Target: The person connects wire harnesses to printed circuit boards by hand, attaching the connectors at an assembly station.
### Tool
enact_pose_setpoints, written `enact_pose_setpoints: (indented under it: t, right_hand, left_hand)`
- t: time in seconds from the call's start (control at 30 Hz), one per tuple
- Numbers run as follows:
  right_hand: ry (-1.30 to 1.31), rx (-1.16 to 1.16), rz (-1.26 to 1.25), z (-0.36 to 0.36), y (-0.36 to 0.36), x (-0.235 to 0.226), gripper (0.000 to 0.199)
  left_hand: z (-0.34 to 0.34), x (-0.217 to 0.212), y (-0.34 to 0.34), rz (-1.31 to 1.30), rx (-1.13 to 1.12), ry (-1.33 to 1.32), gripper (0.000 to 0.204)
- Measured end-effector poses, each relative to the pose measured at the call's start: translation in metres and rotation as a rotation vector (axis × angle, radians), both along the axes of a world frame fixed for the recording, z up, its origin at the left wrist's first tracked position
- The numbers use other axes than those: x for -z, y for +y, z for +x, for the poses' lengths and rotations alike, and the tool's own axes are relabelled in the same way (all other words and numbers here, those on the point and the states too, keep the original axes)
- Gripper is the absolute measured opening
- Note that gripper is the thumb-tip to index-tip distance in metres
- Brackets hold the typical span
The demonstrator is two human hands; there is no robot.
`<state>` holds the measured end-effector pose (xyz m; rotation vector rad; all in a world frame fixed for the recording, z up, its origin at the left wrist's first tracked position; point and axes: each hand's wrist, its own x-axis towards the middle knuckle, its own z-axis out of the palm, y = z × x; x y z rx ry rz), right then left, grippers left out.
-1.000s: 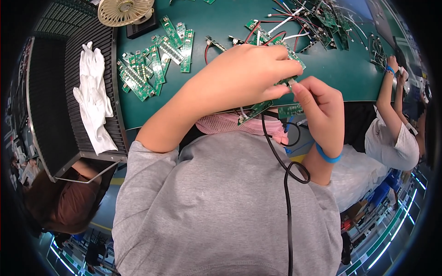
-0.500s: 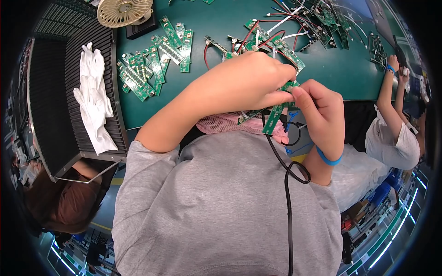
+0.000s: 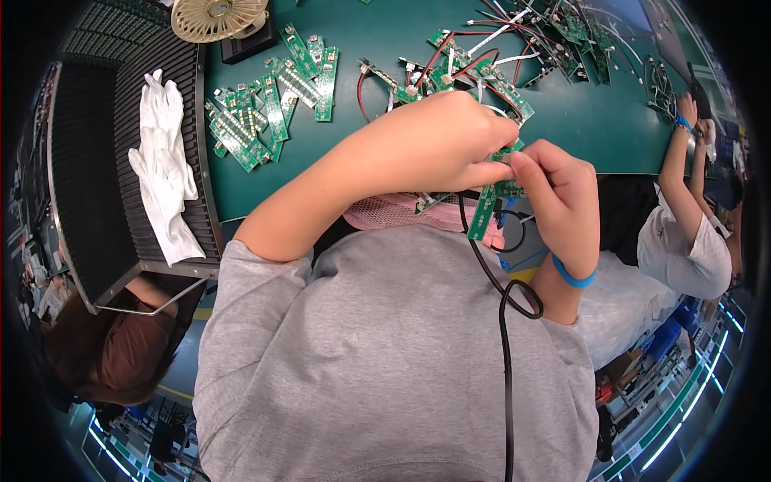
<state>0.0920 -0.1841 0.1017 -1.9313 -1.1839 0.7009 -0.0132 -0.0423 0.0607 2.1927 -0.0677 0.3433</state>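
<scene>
Both of my hands meet at the near edge of the green table. My left hand [image 3: 458,136] is closed, its thumb and fingers gripping narrow green circuit boards. One green circuit board [image 3: 483,213] hangs down from under the fingers, over a pink mesh cloth [image 3: 385,214]. My right hand [image 3: 562,189] pinches thumb against index finger at the upper end of the boards, beside the left fingertips. Whether a wire or connector is between those fingertips is too small to tell. Another circuit board end [image 3: 431,201] shows below my left wrist.
Several circuit boards [image 3: 273,104] lie piled on the table [image 3: 345,48] at left. Boards with red, black and white wires [image 3: 514,40] lie beyond my hands. White gloves [image 3: 165,177] rest on a black ribbed rack [image 3: 88,161]; a fan [image 3: 218,18] stands behind. A black cable [image 3: 506,361] crosses my front.
The hanging board's lower end has swung slightly right. More of another board shows between my hands. Both hands stay in nearly the same place.
</scene>
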Motion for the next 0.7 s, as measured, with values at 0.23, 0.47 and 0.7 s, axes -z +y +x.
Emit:
enact_pose_setpoints:
  t: [0.23,0.47,0.7]
  right_hand:
    - [0.05,-0.001,-0.106,0.005,-0.005,-0.002,0.016]
    - [0.163,0.007,-0.111,0.014,-0.012,-0.006,0.018]
    - [0.736,0.098,0.146,0.025,-0.014,-0.003,0.024]
  left_hand:
    - [0.002,0.004,-0.007,0.012,0.038,-0.021,0.022]
    - [0.003,-0.001,-0.011,-0.199,0.071,-0.016,0.025]
    - [0.001,-0.016,-0.005,-0.793,0.065,0.222,0.019]
